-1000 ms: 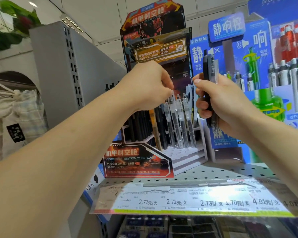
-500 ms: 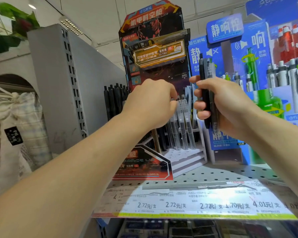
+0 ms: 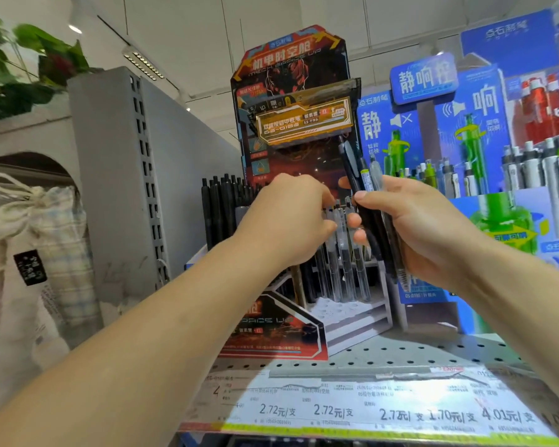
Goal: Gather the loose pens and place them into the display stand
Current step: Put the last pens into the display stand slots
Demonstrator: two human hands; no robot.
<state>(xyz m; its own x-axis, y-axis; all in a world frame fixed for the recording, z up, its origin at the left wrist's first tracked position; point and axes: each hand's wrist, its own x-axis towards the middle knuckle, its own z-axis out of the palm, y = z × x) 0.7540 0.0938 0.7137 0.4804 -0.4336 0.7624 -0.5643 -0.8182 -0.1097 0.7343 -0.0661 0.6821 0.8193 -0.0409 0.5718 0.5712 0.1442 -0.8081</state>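
A red and black cardboard display stand point(image 3: 273, 330) sits on the perforated shelf, with black pens point(image 3: 218, 208) in its left rows and clear-barrelled pens point(image 3: 346, 272) in its right rows. My left hand point(image 3: 288, 221) is curled over the tops of the clear pens, its fingertips pinching one of them. My right hand point(image 3: 410, 227) grips a bundle of loose pens point(image 3: 367, 195), black and clear, held upright just right of the stand, their tops sticking up above my thumb.
A blue pen display point(image 3: 433, 130) with green and white pens stands right of the stand. A grey metal shelf upright point(image 3: 126, 175) rises on the left, with cloth bags point(image 3: 36, 246) beyond it. Price labels point(image 3: 352, 411) line the shelf's front edge.
My left hand has dropped from the stand's upper part to the tops of the clear pens. My right hand with its bundle has come lower and closer to the left hand.
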